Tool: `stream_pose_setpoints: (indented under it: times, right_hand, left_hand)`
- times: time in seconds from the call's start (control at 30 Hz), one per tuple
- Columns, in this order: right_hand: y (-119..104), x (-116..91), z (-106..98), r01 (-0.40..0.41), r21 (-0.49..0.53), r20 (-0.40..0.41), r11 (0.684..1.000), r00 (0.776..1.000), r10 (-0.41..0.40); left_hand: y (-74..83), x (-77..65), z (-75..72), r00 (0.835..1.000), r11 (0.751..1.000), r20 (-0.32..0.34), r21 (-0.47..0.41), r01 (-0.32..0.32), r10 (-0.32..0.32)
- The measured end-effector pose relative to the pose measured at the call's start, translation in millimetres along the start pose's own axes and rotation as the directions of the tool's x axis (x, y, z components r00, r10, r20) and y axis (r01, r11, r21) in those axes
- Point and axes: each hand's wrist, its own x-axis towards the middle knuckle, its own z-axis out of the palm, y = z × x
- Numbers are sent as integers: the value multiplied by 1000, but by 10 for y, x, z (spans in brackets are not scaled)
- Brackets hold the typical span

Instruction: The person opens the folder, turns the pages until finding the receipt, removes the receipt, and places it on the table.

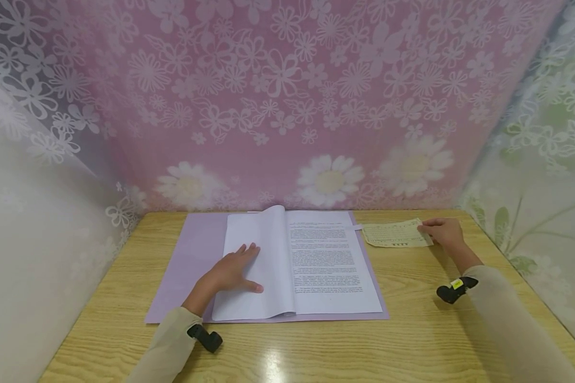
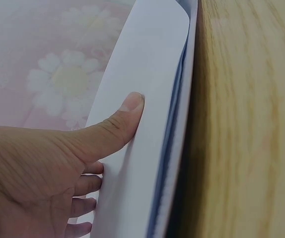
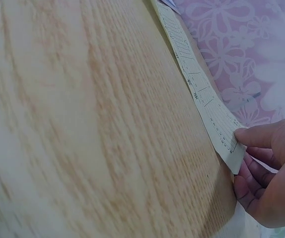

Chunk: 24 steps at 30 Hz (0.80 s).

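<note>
My left hand (image 1: 233,271) rests with spread fingers on the blank left-hand page (image 1: 273,266) of a stack of papers. In the left wrist view its thumb (image 2: 120,119) lies along the white sheet (image 2: 147,59). The papers lie open in a purple folder (image 1: 191,239), and the right-hand page (image 1: 323,266) carries printed text. My right hand (image 1: 445,231) pinches the right end of a yellowish paper slip (image 1: 395,234) between thumb and fingers. Writing and ruled lines show on the slip (image 3: 197,82) in the right wrist view.
A small white tab (image 1: 354,227) juts from the folder's right edge, close to the slip's left end. The wooden table (image 1: 340,351) ends at a pink flowered curtain (image 1: 278,106) behind, with pale flowered cloth (image 1: 546,175) on the right side.
</note>
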Motion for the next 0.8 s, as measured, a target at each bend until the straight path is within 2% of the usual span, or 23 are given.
stream_pose_setpoints:
  times: [0.8]
  right_hand:
    - [-53,-65,-27,-9,33,-3,999,1000,10]
  left_hand:
    - [-5,-9,-3,1000,1000,-4,-3,-9,9]
